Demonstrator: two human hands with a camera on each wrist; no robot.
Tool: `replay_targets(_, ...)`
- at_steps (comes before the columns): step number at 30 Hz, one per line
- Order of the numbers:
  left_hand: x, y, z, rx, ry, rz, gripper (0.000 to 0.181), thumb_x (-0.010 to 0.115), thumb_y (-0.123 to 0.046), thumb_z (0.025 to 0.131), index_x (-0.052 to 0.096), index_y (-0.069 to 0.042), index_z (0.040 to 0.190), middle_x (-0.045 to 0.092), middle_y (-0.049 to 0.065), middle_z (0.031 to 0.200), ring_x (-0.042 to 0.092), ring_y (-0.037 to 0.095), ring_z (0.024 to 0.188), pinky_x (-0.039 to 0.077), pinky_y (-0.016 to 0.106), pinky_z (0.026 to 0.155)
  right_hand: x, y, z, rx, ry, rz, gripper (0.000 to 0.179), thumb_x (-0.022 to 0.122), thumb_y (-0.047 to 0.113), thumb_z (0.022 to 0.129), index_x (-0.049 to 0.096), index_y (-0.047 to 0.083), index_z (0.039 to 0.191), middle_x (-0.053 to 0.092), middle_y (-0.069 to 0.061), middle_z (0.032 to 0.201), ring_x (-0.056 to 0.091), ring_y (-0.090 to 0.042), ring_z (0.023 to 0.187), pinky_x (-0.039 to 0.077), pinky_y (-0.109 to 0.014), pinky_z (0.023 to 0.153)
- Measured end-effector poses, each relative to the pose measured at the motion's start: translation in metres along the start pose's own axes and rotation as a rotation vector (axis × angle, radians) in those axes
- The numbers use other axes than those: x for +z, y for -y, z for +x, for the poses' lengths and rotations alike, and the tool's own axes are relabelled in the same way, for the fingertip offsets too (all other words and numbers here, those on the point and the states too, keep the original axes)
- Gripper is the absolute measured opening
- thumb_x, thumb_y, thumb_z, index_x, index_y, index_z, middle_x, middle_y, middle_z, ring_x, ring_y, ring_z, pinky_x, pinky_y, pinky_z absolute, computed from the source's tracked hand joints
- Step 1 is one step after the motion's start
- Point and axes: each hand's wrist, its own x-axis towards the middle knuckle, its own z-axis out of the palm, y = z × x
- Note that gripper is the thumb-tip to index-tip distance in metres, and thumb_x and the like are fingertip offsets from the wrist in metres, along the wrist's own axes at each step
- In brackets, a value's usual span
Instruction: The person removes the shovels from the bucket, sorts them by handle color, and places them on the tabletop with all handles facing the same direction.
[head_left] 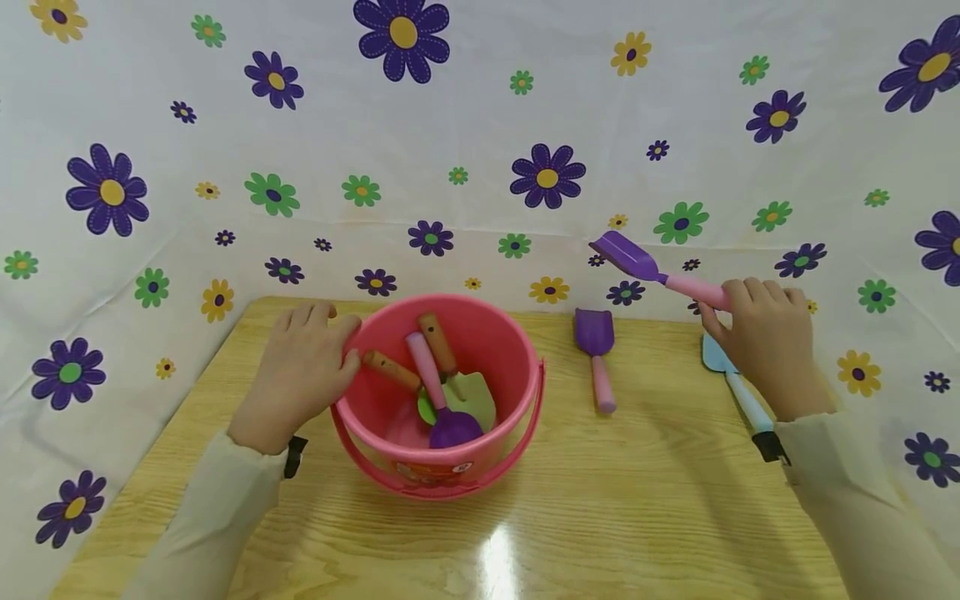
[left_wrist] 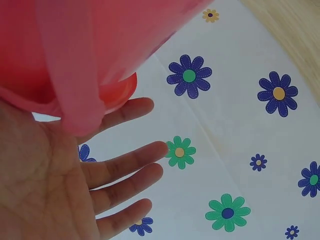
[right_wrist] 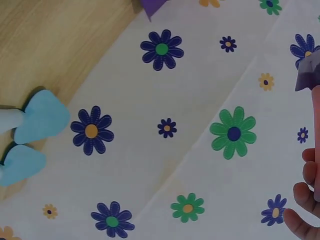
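A pink bucket (head_left: 450, 304) stands left of the middle of the table. At its left rim is my left hand (head_left: 303, 367), the thumb at the edge; in the left wrist view its fingers (left_wrist: 130, 157) stretch out fairly straight beside the bucket wall. My right hand (head_left: 768, 342) grips the pink handle of a toy shovel (head_left: 630, 256), its purple blade raised and pointing left above the table. Inside the bucket lie two wooden-handled tools (head_left: 437, 337), a light green blade (head_left: 476, 396) and a purple scoop (head_left: 456, 429) with a pink handle.
Between bucket and right hand, another purple shovel (head_left: 595, 333) with a pink handle lies on the wooden table (head_left: 615, 517). A light blue shovel (head_left: 742, 396) is partly behind the right hand; two blue blades (right_wrist: 42, 117) show in the right wrist view. Flowered cloth (head_left: 465, 125) surrounds the table.
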Motion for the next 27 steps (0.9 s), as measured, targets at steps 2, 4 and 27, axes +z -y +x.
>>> replay_targets(2,0.001,0.0,0.0,0.003,-0.008,-0.002,0.035,0.056,-0.021,0.086,0.056,-0.005,0.117,0.05,0.023,0.114,0.042,0.039,0.109,0.036,0.057,0.097,0.003,0.0,-0.008,0.039,0.014,-0.006,0.035,0.072,0.02,0.077,0.056,-0.009,0.089,0.062,-0.027,0.077,0.059,-0.042,0.067,0.043,-0.048,0.058)
replay_targets(4,0.001,0.0,0.0,0.01,-0.018,0.002,0.031,0.055,-0.02,0.086,0.056,-0.005,0.114,0.05,0.022,0.107,0.043,0.037,0.103,0.038,0.056,0.094,0.007,0.001,-0.014,0.072,0.02,-0.014,0.034,0.071,0.02,0.079,0.056,-0.009,0.089,0.062,-0.027,0.076,0.059,-0.041,0.064,0.042,-0.048,0.056)
replay_targets(27,0.002,-0.002,-0.002,-0.021,0.031,-0.045,0.035,0.054,-0.02,0.087,0.053,-0.004,0.118,0.052,0.02,0.099,0.046,0.037,0.097,0.037,0.057,0.094,0.061,0.013,-0.071,0.139,0.217,-0.188,0.034,0.069,0.015,0.078,0.045,-0.003,0.061,0.047,-0.016,0.053,0.043,-0.028,0.042,0.033,-0.037,0.045)
